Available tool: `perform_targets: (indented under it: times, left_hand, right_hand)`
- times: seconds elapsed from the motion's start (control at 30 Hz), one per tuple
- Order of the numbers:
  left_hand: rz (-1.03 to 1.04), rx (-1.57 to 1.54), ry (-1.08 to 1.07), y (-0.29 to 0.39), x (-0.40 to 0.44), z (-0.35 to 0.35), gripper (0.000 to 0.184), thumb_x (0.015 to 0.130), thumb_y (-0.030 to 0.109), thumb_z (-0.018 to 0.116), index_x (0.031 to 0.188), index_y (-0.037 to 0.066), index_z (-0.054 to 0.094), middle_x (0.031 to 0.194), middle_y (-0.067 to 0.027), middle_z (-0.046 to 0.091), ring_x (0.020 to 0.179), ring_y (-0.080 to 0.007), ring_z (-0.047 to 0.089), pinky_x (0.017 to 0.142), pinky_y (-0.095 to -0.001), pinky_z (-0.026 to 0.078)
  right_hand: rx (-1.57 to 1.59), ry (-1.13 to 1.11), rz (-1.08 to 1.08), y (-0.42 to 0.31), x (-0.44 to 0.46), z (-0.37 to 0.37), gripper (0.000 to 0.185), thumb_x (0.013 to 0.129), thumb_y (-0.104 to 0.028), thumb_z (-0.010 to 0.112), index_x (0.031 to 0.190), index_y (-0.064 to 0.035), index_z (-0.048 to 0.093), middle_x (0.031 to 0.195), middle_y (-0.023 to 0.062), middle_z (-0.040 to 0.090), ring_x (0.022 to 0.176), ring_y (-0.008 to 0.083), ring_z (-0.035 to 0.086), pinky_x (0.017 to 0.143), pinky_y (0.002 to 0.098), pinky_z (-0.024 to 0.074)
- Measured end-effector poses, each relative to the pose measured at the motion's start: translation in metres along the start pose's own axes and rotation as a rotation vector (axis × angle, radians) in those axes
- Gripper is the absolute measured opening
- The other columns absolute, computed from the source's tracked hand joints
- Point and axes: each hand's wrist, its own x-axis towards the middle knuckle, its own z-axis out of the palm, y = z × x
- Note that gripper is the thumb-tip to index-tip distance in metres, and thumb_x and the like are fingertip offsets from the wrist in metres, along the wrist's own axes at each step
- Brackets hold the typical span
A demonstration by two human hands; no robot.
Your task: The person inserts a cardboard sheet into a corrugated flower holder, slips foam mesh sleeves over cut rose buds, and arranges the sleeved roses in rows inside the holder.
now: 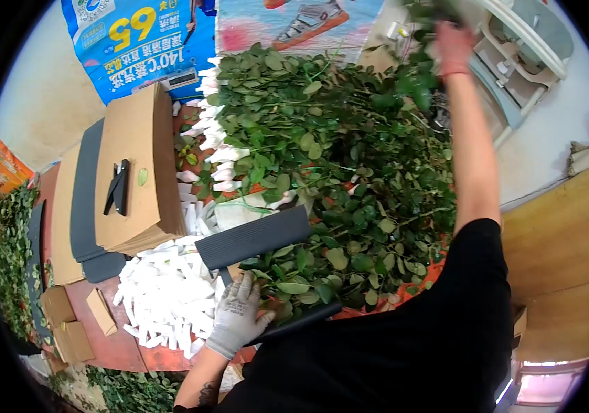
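Observation:
My left hand (237, 318), in a pale grey glove, lies at the edge of a dark corrugated sheet with its fingers stretched out and the thumb apart. Leafy stems (301, 275) rest on that sheet beside it. A dark ribbed flap (253, 237) stands just beyond. At the upper right, my right hand (453, 49), in a reddish glove and blurred, is closed around a leafy stem (415, 76) whose leaves hang beside it. Beneath spreads a big heap of leafy flower stems (349, 144), their heads in white sleeves (224, 155) along the left side.
Loose white sleeves (170, 296) are piled left of my left hand. Stacked brown cardboard sheets (129, 131) bear a black stapler (117, 187). A white plastic frame (515, 62) stands at the upper right. More greenery (9, 248) lies far left.

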Motion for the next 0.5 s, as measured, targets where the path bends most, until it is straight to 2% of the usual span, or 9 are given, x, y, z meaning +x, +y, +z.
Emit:
perform_targets:
  times: [0.03,0.07,0.13,0.2,0.27,0.3,0.37,0.47,0.5]
  left_hand:
    - [0.0,0.0,0.008,-0.001,0.0,0.002,0.067,0.079,0.043,0.061,0.125,-0.004,0.051,0.141,-0.0268,0.034,0.13,-0.0398,0.035,0.109,-0.0439,0.028]
    - [-0.006,-0.004,0.007,-0.001,0.0,0.001,0.066,0.079,0.043,0.061,0.124,-0.004,0.052,0.141,-0.0267,0.034,0.129,-0.04,0.035,0.109,-0.0438,0.028]
    - [-0.035,0.002,-0.03,0.002,0.002,-0.001,0.069,0.082,0.047,0.057,0.126,-0.006,0.05,0.14,-0.0249,0.036,0.13,-0.0394,0.033,0.109,-0.0432,0.026]
    - [-0.033,0.042,0.023,0.004,0.002,-0.002,0.065,0.08,0.046,0.059,0.12,-0.005,0.054,0.138,-0.0242,0.038,0.127,-0.0391,0.037,0.106,-0.0443,0.031]
    - [0.013,0.001,0.23,0.003,-0.004,0.006,0.058,0.076,0.041,0.063,0.112,-0.004,0.058,0.129,-0.0238,0.047,0.119,-0.0381,0.046,0.103,-0.0445,0.035]
    - [0.059,0.004,0.37,0.0,-0.006,0.014,0.054,0.075,0.038,0.064,0.108,-0.004,0.06,0.125,-0.0231,0.051,0.115,-0.0366,0.05,0.1,-0.0442,0.038]
    - [0.043,0.027,0.31,0.005,-0.004,0.002,0.05,0.078,0.038,0.064,0.109,-0.002,0.06,0.127,-0.0192,0.051,0.115,-0.0326,0.05,0.097,-0.0393,0.04]
    - [-0.091,0.044,0.063,0.008,-0.001,0.001,0.057,0.082,0.044,0.058,0.116,-0.003,0.057,0.129,-0.0188,0.049,0.117,-0.0304,0.049,0.099,-0.0406,0.038]
    - [-0.101,0.037,0.061,0.008,0.001,-0.003,0.057,0.082,0.044,0.058,0.116,-0.003,0.057,0.129,-0.0188,0.049,0.117,-0.0304,0.049,0.099,-0.0406,0.038]
  right_hand:
    - [0.266,0.135,0.294,0.049,0.014,-0.018,0.022,0.082,-0.016,0.057,0.098,-0.0037,0.066,0.091,0.0117,0.067,0.08,0.023,0.063,0.075,0.0383,0.0488]
    - [0.41,0.26,0.458,0.094,0.023,-0.037,0.023,0.082,-0.015,0.058,0.1,-0.0025,0.066,0.093,0.0111,0.068,0.082,0.0218,0.063,0.076,0.0367,0.0483]
    - [0.499,0.367,0.466,0.15,0.034,-0.078,0.027,0.081,-0.011,0.06,0.104,-0.0001,0.067,0.098,0.0098,0.069,0.086,0.0195,0.063,0.079,0.0337,0.0475]
    - [0.604,0.282,0.298,0.122,0.026,-0.127,0.029,0.082,-0.009,0.063,0.108,0.0028,0.066,0.102,0.0091,0.069,0.088,0.0175,0.063,0.081,0.0309,0.048]
    - [0.749,0.132,0.144,0.064,0.004,-0.179,0.031,0.084,-0.009,0.065,0.111,0.0061,0.063,0.104,0.0089,0.068,0.088,0.016,0.063,0.081,0.0284,0.0499]
    - [0.805,0.035,0.009,0.027,-0.014,-0.21,0.032,0.082,-0.01,0.064,0.111,0.0019,0.063,0.105,0.0099,0.067,0.087,0.0178,0.063,0.079,0.03,0.0498]
    - [0.827,-0.238,-0.401,-0.054,-0.065,-0.264,0.034,0.08,-0.012,0.063,0.113,-0.0064,0.062,0.106,0.0118,0.064,0.085,0.0214,0.062,0.076,0.0333,0.0496]
    - [0.807,-0.547,-0.938,-0.151,-0.153,-0.292,0.04,0.075,-0.015,0.061,0.115,-0.019,0.061,0.108,0.0146,0.06,0.082,0.0269,0.061,0.071,0.0382,0.0492]
    - [0.789,-0.546,-1.017,-0.165,-0.191,-0.285,0.045,0.075,-0.019,0.062,0.12,-0.0195,0.057,0.113,0.0135,0.057,0.087,0.0216,0.058,0.072,0.0379,0.0479]
